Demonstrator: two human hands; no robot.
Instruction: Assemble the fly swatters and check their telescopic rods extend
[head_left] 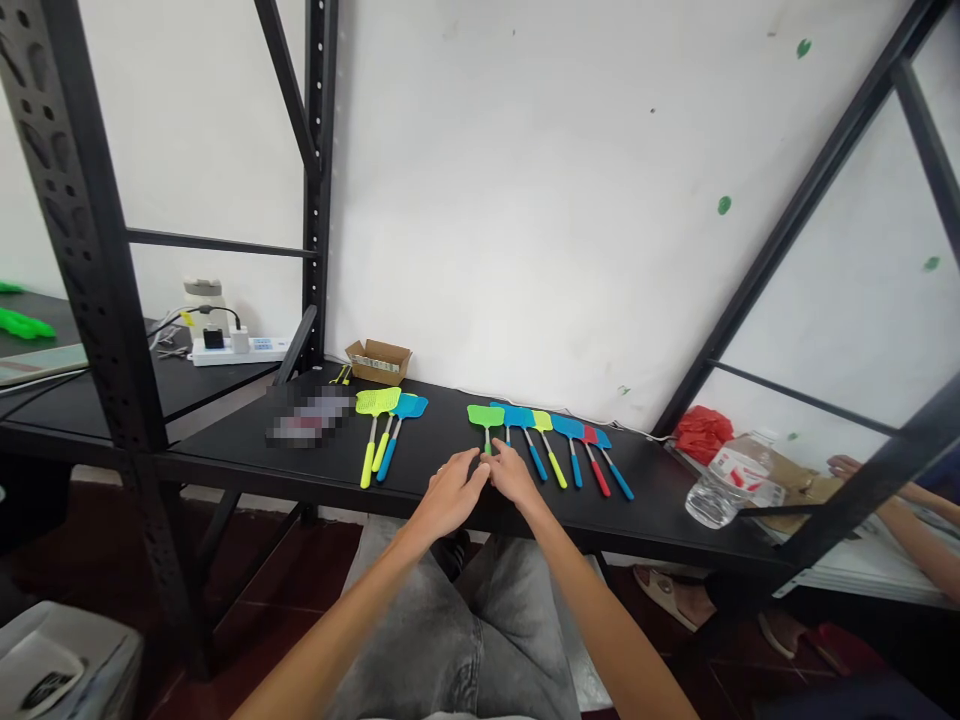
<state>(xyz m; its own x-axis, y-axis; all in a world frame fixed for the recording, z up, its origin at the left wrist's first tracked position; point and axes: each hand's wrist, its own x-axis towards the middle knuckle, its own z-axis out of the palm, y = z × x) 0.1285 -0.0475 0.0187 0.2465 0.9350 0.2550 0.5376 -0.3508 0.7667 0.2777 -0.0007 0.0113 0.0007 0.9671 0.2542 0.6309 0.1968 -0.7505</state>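
Note:
A green fly swatter [486,416] lies with its head toward the wall and its handle toward me. My left hand [454,492] and my right hand [514,472] meet at that handle, fingers closed around its lower part, which they hide. To the right, several fly swatters lie in an overlapping row, among them a yellow-green one [553,461], a blue one [576,468] and a red-handled one [601,476]. Left of my hands is a small group: a yellow fly swatter [368,460] and a blue one [389,455], with another yellow handle between them.
Everything lies on a black shelf table [442,420] against a white wall. An opened cardboard box [379,361] stands at the back left, near a power strip [255,349]. At right are a plastic bottle [731,480], a red bag [703,434] and another person's hands [845,466].

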